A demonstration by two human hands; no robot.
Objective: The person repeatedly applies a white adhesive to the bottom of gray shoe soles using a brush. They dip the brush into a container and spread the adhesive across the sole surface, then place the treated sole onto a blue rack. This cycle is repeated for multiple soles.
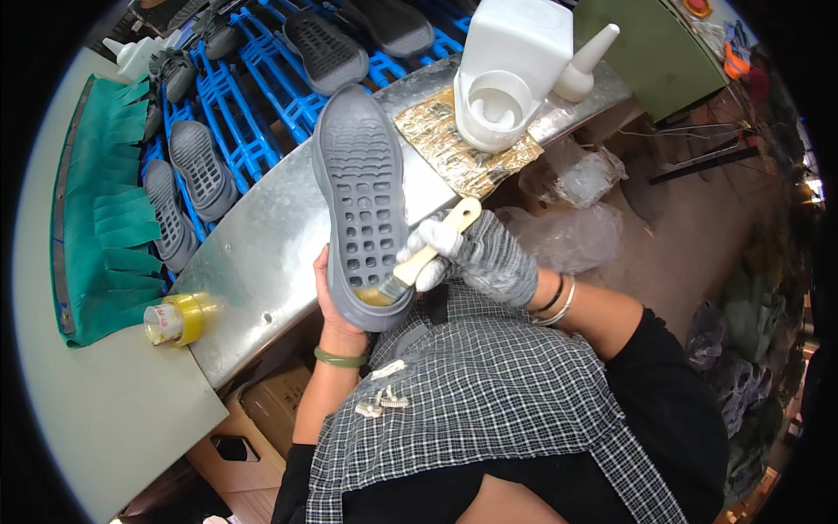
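Note:
My left hand [340, 321], bare, holds a grey shoe sole [364, 190] from beneath at its heel end, with the gridded inner face upward. Most of its fingers are hidden under the sole. A knitted grey and white glove covers my right hand [468, 255], which grips a flat brush [419, 262] by its pale handle. The brush's bristles touch the inside of the heel. Beyond the sole, a white plastic bottle [517, 39] with an open round cup stands on a brown, tape-covered pad [468, 177].
Blue plastic racks [229, 111] carrying grey soles [200, 167] run behind the metal ledge [262, 242]. A roll of yellow tape [186, 319] lies at the left by a green fringed curtain [111, 216]. At the right are a white nozzle [586, 62], a green box [648, 52] and plastic bags [569, 229].

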